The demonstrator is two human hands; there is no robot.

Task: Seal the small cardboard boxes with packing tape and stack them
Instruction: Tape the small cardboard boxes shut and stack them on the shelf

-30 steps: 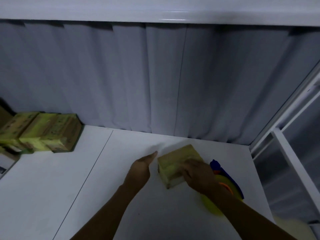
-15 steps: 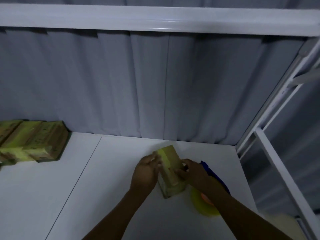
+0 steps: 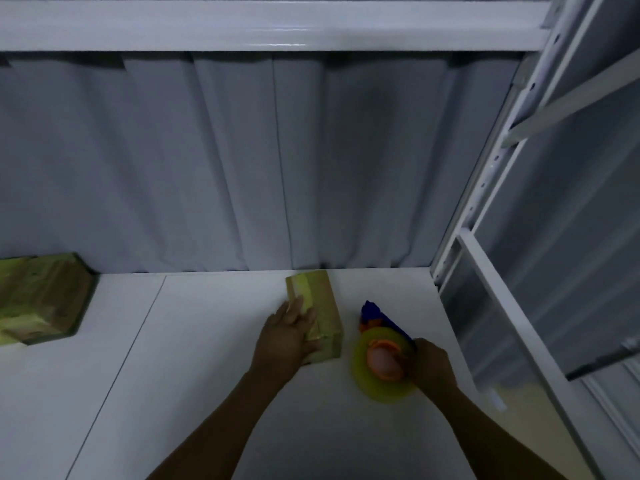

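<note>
One small box (image 3: 322, 303) mid-table, one tape dispenser (image 3: 382, 363) right of it, plus a box pile (image 3: 38, 299) far left, count unclear.

A single head-worn camera looks forward and down across a white table (image 3: 207, 393), close above the person's left hand (image 3: 284, 337) and right hand (image 3: 433, 365), facing the grey curtain (image 3: 242, 168) at the far side.
</note>
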